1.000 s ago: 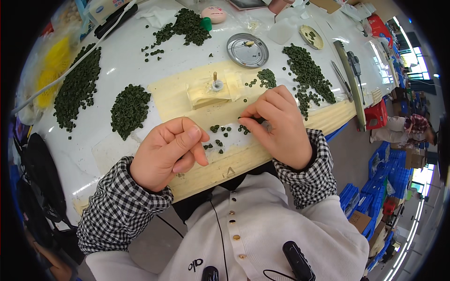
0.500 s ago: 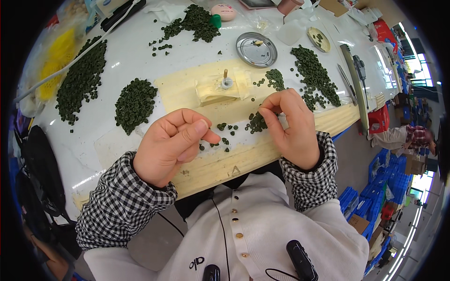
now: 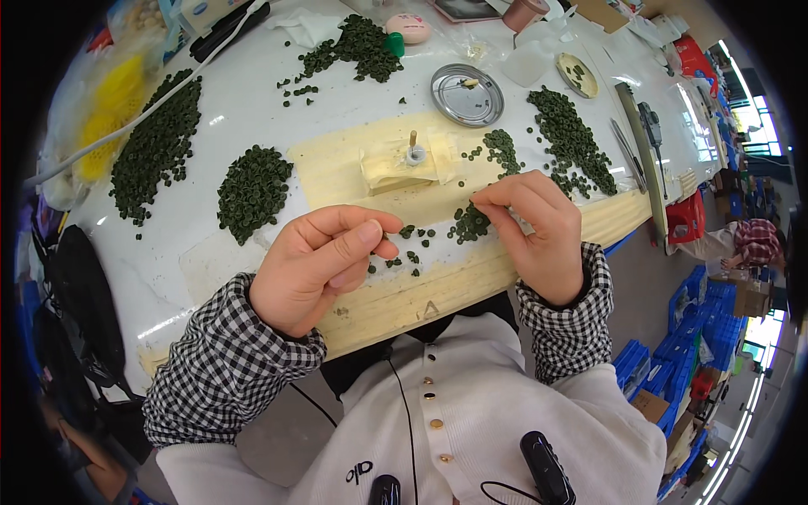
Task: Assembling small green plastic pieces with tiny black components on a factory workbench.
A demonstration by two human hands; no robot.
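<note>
Over the near edge of the wooden board, my left hand (image 3: 316,265) is closed in a pinch. A dark speck shows between thumb and forefinger, too small to name. My right hand (image 3: 543,231) is closed too, thumb and forefinger drawn together; what they hold, if anything, is hidden. Its fingertips are beside a small cluster of dark green ring-shaped pieces (image 3: 470,223). Several loose green pieces (image 3: 412,257) lie between the hands. Beyond them stands a tape-wrapped block (image 3: 400,171) with an upright pin (image 3: 413,139) in a pale collar.
Larger heaps of green pieces lie at left (image 3: 255,192), far left (image 3: 156,147), back (image 3: 366,46) and right (image 3: 572,139). A round metal lid (image 3: 467,95) and a small dish (image 3: 577,76) sit behind. Tweezers (image 3: 627,151) rest at right. A white cable (image 3: 143,118) crosses the left.
My left hand has turned slightly, its forefinger and thumb nearer together. My right hand's fingers have drawn closer, still beside the small cluster. The whole view has shifted slightly.
</note>
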